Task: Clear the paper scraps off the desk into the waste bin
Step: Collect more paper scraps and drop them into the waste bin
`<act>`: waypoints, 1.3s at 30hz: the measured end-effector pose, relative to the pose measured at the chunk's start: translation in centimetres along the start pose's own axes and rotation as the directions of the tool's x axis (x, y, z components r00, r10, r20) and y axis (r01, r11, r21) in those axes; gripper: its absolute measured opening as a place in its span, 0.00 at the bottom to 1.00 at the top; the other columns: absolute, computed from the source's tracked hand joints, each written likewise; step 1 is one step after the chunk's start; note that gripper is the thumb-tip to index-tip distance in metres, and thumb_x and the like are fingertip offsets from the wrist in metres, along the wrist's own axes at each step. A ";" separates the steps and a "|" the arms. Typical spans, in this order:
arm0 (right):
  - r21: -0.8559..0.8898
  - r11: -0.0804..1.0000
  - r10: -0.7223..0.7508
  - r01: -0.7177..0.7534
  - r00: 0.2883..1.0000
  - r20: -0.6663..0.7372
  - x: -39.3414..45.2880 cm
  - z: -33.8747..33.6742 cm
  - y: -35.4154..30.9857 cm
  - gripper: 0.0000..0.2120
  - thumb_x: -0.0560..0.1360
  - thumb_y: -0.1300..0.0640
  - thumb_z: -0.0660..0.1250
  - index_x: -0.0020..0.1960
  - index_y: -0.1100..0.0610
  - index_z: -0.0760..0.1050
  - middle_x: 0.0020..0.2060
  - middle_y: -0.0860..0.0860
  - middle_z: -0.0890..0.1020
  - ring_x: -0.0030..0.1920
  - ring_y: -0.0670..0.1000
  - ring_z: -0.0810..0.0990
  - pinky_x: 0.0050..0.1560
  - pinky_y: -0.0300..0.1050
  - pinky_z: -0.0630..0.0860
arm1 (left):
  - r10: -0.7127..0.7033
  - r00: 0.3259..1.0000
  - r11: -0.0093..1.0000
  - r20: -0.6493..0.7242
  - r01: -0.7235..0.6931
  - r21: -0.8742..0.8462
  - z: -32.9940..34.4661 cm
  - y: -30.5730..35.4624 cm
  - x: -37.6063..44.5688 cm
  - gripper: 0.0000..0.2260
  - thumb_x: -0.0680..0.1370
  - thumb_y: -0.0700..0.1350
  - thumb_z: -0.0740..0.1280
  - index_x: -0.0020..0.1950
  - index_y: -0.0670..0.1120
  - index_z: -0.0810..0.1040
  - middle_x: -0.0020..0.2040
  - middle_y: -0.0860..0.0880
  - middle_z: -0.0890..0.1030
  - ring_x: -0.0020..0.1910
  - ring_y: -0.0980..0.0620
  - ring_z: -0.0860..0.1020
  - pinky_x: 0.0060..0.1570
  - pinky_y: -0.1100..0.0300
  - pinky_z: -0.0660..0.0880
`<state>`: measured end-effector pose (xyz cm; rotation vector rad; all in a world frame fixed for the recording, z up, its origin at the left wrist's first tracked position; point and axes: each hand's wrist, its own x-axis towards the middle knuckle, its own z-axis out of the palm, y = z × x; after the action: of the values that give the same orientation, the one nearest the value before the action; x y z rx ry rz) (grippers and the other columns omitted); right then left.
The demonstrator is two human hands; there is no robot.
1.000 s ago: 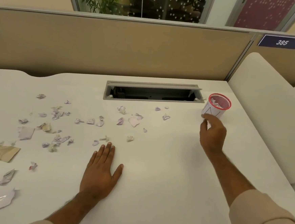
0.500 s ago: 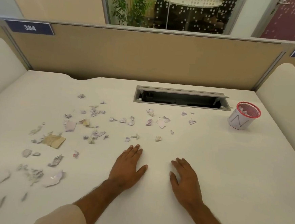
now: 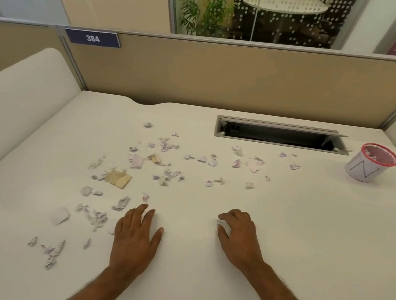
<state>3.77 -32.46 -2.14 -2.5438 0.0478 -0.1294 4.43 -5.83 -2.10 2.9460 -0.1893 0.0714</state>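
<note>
Standing beside the desk [image 3: 207,257], I am seeing a person with both bare forearms reaching in from the near edge. The left hand [image 3: 134,237] is lying palm down on the white top, fingers straight and together, thumb spread to the side, gripping nothing. Its fingertips are lying just short of a small pinkish scrap [image 3: 145,196]. The right hand [image 3: 238,236] is resting on the top well apart from the left, its fingers bending loosely at the knuckles with the tips touching the surface; it is holding nothing.

The paper scraps [image 3: 167,171] are lying scattered over the left and middle of the desk, most of them crumpled and pale lilac or white. A larger tan piece [image 3: 119,178] is lying among them toward the left, and a flat white piece [image 3: 59,215] is sitting nearer the front left. A thinner line of scraps is running toward the right, below the open cable slot [image 3: 281,135] in the desk top.

The waste bin [image 3: 368,165], a small white cup with a red mesh rim, is standing upright at the far right of the desk, just beside the slot's right end and well apart from both hands. Some paper is showing inside it.

A tan partition [image 3: 245,82] is backing the desk, carrying a blue plate [image 3: 92,38] reading 384. Pale side panels are flanking the desk on both sides.
</note>
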 end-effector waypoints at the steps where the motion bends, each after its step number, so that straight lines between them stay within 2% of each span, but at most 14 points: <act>1: 0.006 1.000 -0.007 0.007 1.000 0.003 0.2 0.3 -0.5 0.12 0.75 0.53 0.64 0.58 0.51 0.78 0.52 0.45 0.76 0.56 0.48 0.72 0.58 0.42 0.68 | -0.019 1.000 1.000 -0.013 0.019 -0.004 -0.2 -0.9 -0.2 0.32 0.79 0.64 0.43 0.66 0.47 0.75 0.69 0.47 0.72 0.68 0.43 0.69 0.66 0.45 0.65; 5: 0.033 0.999 -0.027 0.027 1.000 -0.004 0.8 1.1 -2.3 0.11 0.75 0.54 0.66 0.57 0.52 0.79 0.50 0.46 0.77 0.53 0.49 0.73 0.56 0.42 0.71 | -0.040 0.996 0.999 -0.075 0.039 -0.013 -0.7 -4.0 -0.3 0.24 0.77 0.59 0.52 0.64 0.49 0.77 0.65 0.48 0.74 0.65 0.44 0.69 0.63 0.45 0.67; 7: 0.040 0.999 -0.036 0.036 0.999 0.000 1.1 1.6 -3.2 0.11 0.75 0.54 0.66 0.56 0.52 0.79 0.49 0.46 0.77 0.53 0.49 0.73 0.55 0.43 0.72 | -0.036 0.998 0.999 -0.049 0.036 -0.003 -0.9 -5.2 -0.2 0.25 0.77 0.60 0.51 0.66 0.49 0.76 0.67 0.48 0.73 0.67 0.45 0.67 0.65 0.45 0.66; 9: 0.046 0.998 -0.049 0.048 0.999 0.016 1.3 2.2 -4.2 0.11 0.75 0.54 0.65 0.56 0.52 0.78 0.50 0.46 0.76 0.53 0.49 0.73 0.56 0.42 0.71 | -0.028 0.999 1.000 0.019 0.028 0.007 -0.7 -5.8 -0.3 0.31 0.77 0.65 0.46 0.71 0.50 0.71 0.72 0.49 0.69 0.72 0.46 0.64 0.71 0.47 0.61; 12: 0.066 0.996 -0.067 0.065 0.997 0.032 1.7 3.4 -6.0 0.11 0.75 0.53 0.65 0.56 0.51 0.78 0.49 0.45 0.76 0.53 0.48 0.72 0.55 0.40 0.70 | -0.021 0.997 0.994 0.075 0.029 -0.101 0.1 -6.0 -0.4 0.38 0.75 0.69 0.38 0.77 0.50 0.62 0.78 0.50 0.61 0.77 0.48 0.55 0.76 0.52 0.52; 14: 0.079 0.994 -0.083 0.079 0.996 0.045 1.8 4.2 -7.2 0.11 0.75 0.53 0.65 0.56 0.51 0.78 0.49 0.44 0.75 0.53 0.47 0.72 0.55 0.40 0.70 | -0.009 0.994 0.989 0.106 0.024 -0.145 0.5 -6.1 -0.1 0.37 0.75 0.70 0.40 0.79 0.52 0.55 0.80 0.52 0.53 0.79 0.51 0.48 0.76 0.55 0.46; 17: 0.077 0.991 -0.116 0.111 0.991 0.067 1.8 5.4 -8.5 0.11 0.75 0.53 0.64 0.56 0.50 0.78 0.48 0.43 0.75 0.52 0.46 0.72 0.55 0.39 0.69 | 0.109 0.985 0.984 0.135 -0.088 -0.157 0.7 -6.4 0.3 0.34 0.77 0.70 0.43 0.80 0.56 0.47 0.80 0.56 0.43 0.78 0.57 0.38 0.75 0.61 0.37; 20: 0.077 0.989 -0.134 0.129 0.988 0.076 1.9 6.3 -9.7 0.11 0.75 0.52 0.64 0.56 0.49 0.78 0.49 0.43 0.75 0.52 0.45 0.71 0.55 0.38 0.69 | 0.198 0.977 0.970 0.079 -0.184 -0.156 0.4 -6.9 0.5 0.32 0.78 0.70 0.44 0.79 0.58 0.47 0.79 0.60 0.43 0.77 0.59 0.37 0.74 0.62 0.34; 23: 0.085 0.987 -0.145 0.137 0.985 0.089 2.0 6.9 -10.5 0.11 0.75 0.53 0.64 0.56 0.50 0.78 0.48 0.43 0.75 0.52 0.46 0.72 0.56 0.40 0.70 | 0.098 0.994 0.988 -0.037 -0.102 -0.120 -0.1 -8.1 0.4 0.30 0.80 0.67 0.47 0.79 0.55 0.56 0.80 0.56 0.51 0.79 0.56 0.41 0.77 0.56 0.41; 27: 0.093 0.986 -0.145 0.136 0.984 0.100 2.3 7.3 -11.3 0.11 0.75 0.53 0.65 0.56 0.50 0.78 0.48 0.43 0.74 0.53 0.46 0.72 0.56 0.39 0.69 | -0.136 0.982 0.991 -0.130 0.135 -0.017 -0.9 -11.4 -0.5 0.32 0.78 0.66 0.49 0.75 0.48 0.66 0.78 0.48 0.60 0.79 0.45 0.49 0.77 0.45 0.45; 30: 0.089 0.987 -0.140 0.131 0.985 0.101 2.3 7.7 -11.8 0.11 0.76 0.53 0.64 0.57 0.50 0.78 0.49 0.44 0.75 0.53 0.47 0.72 0.56 0.40 0.69 | -0.361 0.930 0.930 -0.063 0.364 0.048 -0.6 -13.9 -1.5 0.38 0.75 0.70 0.44 0.78 0.49 0.59 0.80 0.45 0.54 0.79 0.41 0.43 0.74 0.40 0.36; 32: 0.081 0.988 -0.142 0.134 0.984 0.111 2.1 7.9 -12.1 0.11 0.76 0.53 0.64 0.57 0.51 0.77 0.50 0.45 0.75 0.54 0.47 0.72 0.57 0.40 0.69 | -0.453 0.891 0.891 0.019 0.451 0.054 -0.1 -14.7 -1.8 0.41 0.72 0.72 0.38 0.80 0.51 0.52 0.81 0.45 0.48 0.78 0.39 0.40 0.73 0.37 0.36; 35: 0.073 0.989 -0.139 0.131 0.982 0.127 1.8 8.2 -12.4 0.12 0.76 0.52 0.63 0.58 0.51 0.77 0.51 0.45 0.75 0.54 0.47 0.72 0.57 0.41 0.69 | -0.445 0.894 0.895 0.056 0.446 0.007 0.4 -14.9 -1.2 0.41 0.71 0.73 0.36 0.80 0.52 0.46 0.81 0.45 0.45 0.78 0.38 0.42 0.74 0.37 0.41; 39: 0.070 0.991 -0.125 0.117 0.985 0.121 1.7 8.2 -12.5 0.12 0.76 0.52 0.63 0.58 0.50 0.77 0.51 0.45 0.75 0.54 0.47 0.71 0.58 0.40 0.68 | -0.245 0.968 0.966 0.054 0.249 -0.075 0.4 -14.2 0.3 0.38 0.74 0.70 0.41 0.80 0.54 0.45 0.81 0.47 0.48 0.79 0.41 0.44 0.76 0.47 0.42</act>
<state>6.42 -17.66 -1.78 -2.4860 -0.1573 -0.0182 6.55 7.91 -5.07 2.8655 0.1667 -0.0360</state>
